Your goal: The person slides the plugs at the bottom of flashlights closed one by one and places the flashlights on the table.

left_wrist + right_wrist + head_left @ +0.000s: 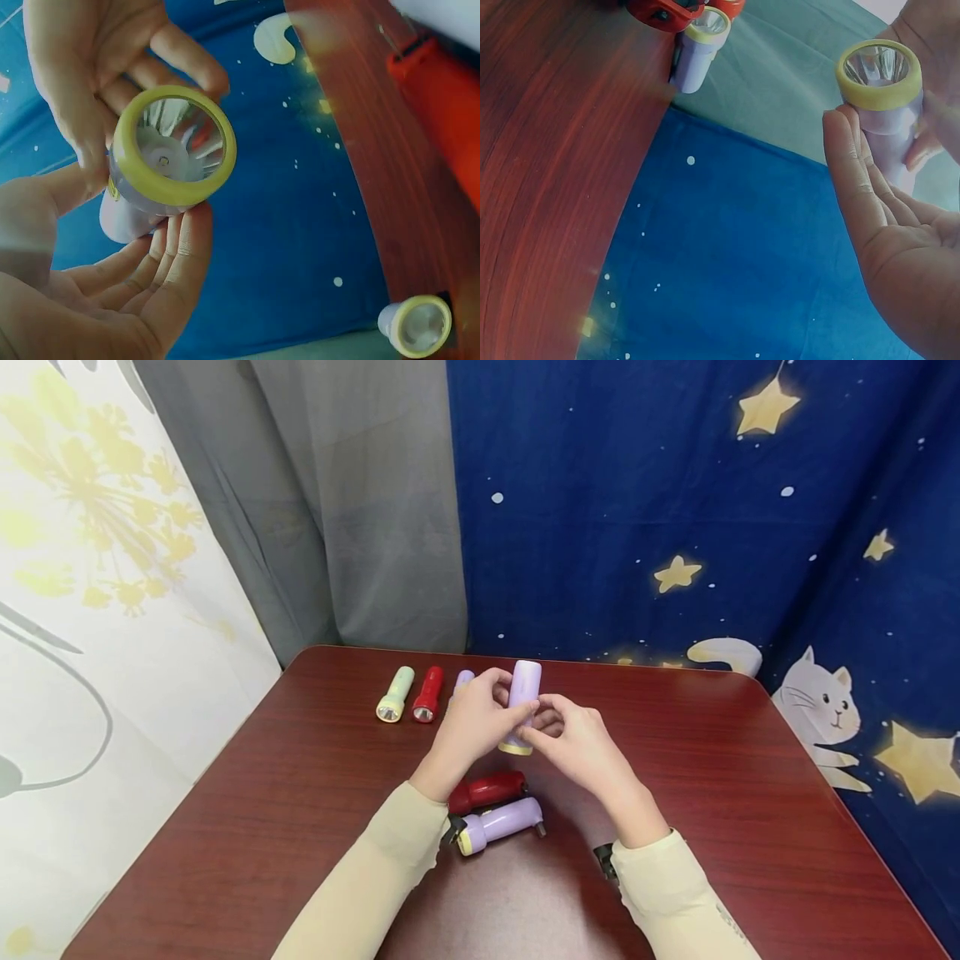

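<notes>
Flashlight, purple [526, 683], is held above the table [712, 760], between the left hand [474, 720] and the right hand [579, 743]. Head view: body near upright, yellow-rimmed end down, lens face not visible. Both wrist views expose that face: clear lens [180, 140], bright reflector, yellow ring. The left wrist view also shows a small yellow part on the side of the body.

Left hand: thumb and fingers grip the body from opposite sides. Right hand: thumb and fingers pinch near the yellow-rimmed end; the right wrist view shows some of its fingers extended along the body.

Far row, head view: pale green flashlight [395, 697], red flashlight [428, 695], and a second purple flashlight [463, 677], largely hidden by the left hand. Both wrist views reveal the yellow ring and lens of the second purple flashlight.

Near side of the table, head view: red unit [491, 790], partly behind the left arm, and purple unit [504, 823] with yellow rim, lying side by side. The left wrist view shows thin metal prongs at one end of the red unit.
</notes>
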{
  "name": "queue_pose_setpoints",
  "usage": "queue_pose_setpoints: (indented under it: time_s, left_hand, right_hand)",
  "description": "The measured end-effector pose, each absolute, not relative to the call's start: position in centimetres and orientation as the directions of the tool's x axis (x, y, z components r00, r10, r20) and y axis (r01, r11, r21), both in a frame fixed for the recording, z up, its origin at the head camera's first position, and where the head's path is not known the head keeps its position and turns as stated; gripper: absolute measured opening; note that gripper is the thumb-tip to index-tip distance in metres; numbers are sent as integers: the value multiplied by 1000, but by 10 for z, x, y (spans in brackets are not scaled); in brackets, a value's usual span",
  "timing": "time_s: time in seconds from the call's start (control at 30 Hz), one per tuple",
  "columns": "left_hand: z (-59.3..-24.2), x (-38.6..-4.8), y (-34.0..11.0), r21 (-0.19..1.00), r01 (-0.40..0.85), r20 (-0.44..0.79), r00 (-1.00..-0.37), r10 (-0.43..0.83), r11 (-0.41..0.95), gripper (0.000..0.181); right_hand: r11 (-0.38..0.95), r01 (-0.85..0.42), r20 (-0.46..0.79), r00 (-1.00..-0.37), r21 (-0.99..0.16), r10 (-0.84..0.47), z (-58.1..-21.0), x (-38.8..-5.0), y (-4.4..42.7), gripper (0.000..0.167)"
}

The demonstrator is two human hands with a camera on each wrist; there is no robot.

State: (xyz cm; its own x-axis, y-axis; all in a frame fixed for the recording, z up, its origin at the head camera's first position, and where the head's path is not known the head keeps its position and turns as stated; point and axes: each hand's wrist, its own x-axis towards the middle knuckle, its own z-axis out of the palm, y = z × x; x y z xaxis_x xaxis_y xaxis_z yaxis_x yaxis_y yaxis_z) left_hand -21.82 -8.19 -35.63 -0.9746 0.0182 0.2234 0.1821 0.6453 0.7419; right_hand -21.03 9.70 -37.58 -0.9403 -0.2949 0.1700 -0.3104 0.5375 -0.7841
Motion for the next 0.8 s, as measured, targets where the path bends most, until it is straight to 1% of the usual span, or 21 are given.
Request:
queue_pose_setpoints:
  time_s: [0.1,0.17,0.3,0.43,0.6,0.8]
  left_hand:
    - [-353,-233,-91,725,164,218,-976,4,669,48]
    - [-349,-245,-97,716,147,220,-975,-20,682,49]
    - [-341,-268,-108,699,92,191,-980,-61,709,52]
    - [-339,-288,-110,669,48,142,-988,-64,741,53]
    - [-353,-314,-100,604,25,100,-994,-44,796,47]
    - [-381,-339,-91,493,-5,52,-998,-35,870,42]
  right_hand:
    - [542,-300,150,-941,-785,-304,-376,-210,97,55]
    - [557,-298,144,-942,-776,-303,-376,-210,97,57]
    - [584,-307,145,-941,-751,-307,-378,-209,98,54]
    - [596,-313,146,-939,-740,-312,-379,-210,98,50]
    - [605,-328,142,-932,-726,-335,-381,-212,97,48]
    - [639,-338,82,-915,-691,-395,-385,-212,96,44]
